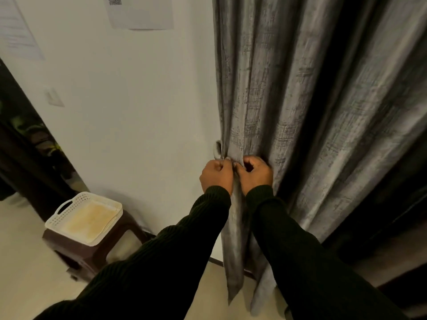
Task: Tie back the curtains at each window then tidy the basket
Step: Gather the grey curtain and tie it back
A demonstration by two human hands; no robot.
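Observation:
A grey textured curtain (288,100) hangs in folds on the right, gathered toward its left edge by the white wall. Both fists meet at that gathered edge, about waist height. My left hand (216,175) is closed on a thin tie-back strip, and a small grey loop (218,149) of it sticks out just above the fist against the wall. My right hand (255,173) is closed on the bunched curtain fabric beside it. A white perforated basket (69,210) with a yellowish folded cloth (90,219) inside sits low on the left.
The basket rests on a dark brown plastic stool (92,250) against the white wall (138,100). Papers (141,12) are stuck high on the wall. A dark doorway (25,146) opens at far left. Pale floor tiles (25,273) spread below.

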